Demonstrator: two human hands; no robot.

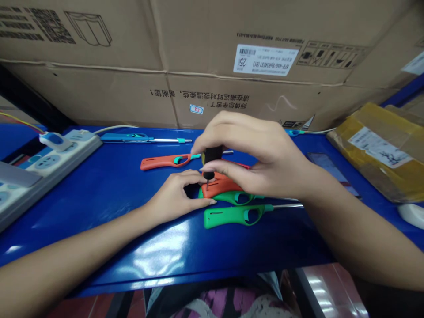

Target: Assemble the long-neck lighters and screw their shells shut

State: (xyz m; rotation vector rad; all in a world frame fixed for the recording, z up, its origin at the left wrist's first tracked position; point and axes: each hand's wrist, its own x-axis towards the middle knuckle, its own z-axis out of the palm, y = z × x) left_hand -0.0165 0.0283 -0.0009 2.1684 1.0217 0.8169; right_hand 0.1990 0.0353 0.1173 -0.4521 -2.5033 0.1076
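My right hand [261,150] grips a screwdriver [213,155] by its dark handle from above. The screwdriver stands upright, its tip at the butt end of an orange gas lighter [221,185]. My left hand [174,194] holds that end between thumb and fingers. Part of the orange lighter is hidden behind my right hand, where a bit of red also shows. Just under it lies a green lighter [233,198], and a second green lighter [228,216] is closer to me. Farther back rests another orange lighter [159,162], apart from both hands.
A white power strip [49,161] with a plug runs along the left. Blue lighters [126,138] lie at the back, before a large cardboard box [126,92]. At right are a yellow-taped carton [374,154], a flat phone-like object [331,170] and a white rounded object [412,215].
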